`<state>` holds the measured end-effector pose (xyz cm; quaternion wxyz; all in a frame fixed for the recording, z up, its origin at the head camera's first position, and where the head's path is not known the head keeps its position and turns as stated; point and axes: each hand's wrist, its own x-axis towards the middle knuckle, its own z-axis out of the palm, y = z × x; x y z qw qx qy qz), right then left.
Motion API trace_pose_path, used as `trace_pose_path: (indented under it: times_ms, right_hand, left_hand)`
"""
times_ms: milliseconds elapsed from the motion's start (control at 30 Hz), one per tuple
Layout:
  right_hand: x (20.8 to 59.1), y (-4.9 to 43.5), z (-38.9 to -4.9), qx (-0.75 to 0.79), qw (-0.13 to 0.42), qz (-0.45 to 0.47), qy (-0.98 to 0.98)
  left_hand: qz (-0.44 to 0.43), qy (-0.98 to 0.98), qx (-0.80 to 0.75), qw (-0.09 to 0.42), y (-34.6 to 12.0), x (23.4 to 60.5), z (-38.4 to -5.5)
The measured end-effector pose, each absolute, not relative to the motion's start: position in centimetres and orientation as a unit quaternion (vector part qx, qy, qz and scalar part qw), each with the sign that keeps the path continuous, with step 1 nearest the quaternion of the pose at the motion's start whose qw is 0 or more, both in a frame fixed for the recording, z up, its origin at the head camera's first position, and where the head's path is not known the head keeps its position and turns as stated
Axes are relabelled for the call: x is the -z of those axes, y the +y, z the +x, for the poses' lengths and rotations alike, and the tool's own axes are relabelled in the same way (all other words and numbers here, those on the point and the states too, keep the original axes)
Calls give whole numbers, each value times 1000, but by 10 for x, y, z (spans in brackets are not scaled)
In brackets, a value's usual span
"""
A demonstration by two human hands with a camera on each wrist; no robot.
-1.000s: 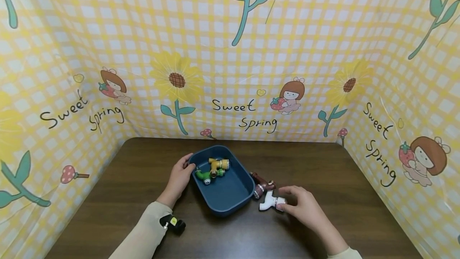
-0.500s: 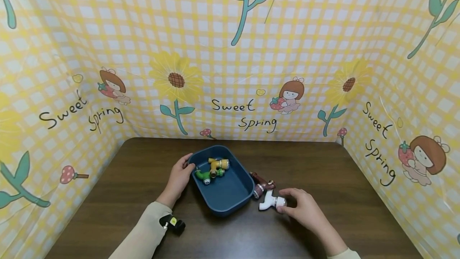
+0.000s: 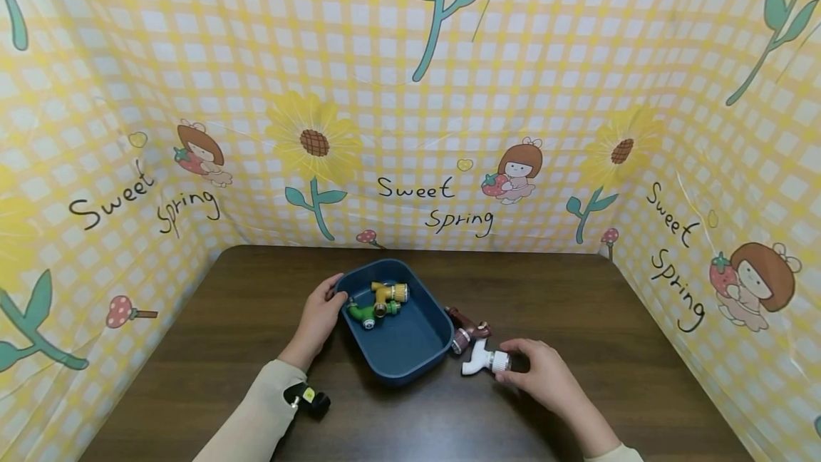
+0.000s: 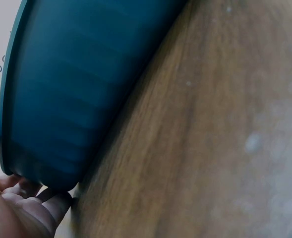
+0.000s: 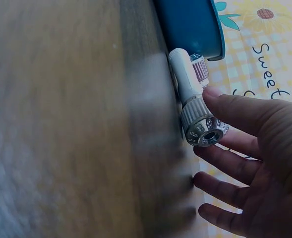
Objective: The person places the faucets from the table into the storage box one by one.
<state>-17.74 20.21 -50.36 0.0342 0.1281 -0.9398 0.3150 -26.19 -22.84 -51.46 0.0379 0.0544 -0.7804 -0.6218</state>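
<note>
Head view: on the desk we list one blue tub, with a green tap and a yellow tap at its far left. The left hand grips the tub's left rim. Beyond the right rim lie a brown tap and, nearer us, a white tap. The white tap lies left of the right hand's fingers, its long axis roughly crosswise, spout towards the tub, ridged handle towards that hand, plainly the nearer one.

Left wrist view: tub wall, fingers clamped at its lower end.

Right wrist view: thumb and fingers stand apart about the white tap's handle; we cannot tell whether they touch it.
</note>
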Motion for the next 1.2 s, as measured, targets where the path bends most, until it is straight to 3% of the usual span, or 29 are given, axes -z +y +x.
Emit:
trace_pose_path:
  times_ms: [500,1200]
  right_hand:
    - [507,200,-178,-279,40,111,-953]
    - [510,208,-178,-347,16,55,-936]
  left_hand:
    - [57,-780,622,38,-227,514,-261]
    - [55,-776,627,38,-227,514,-260]
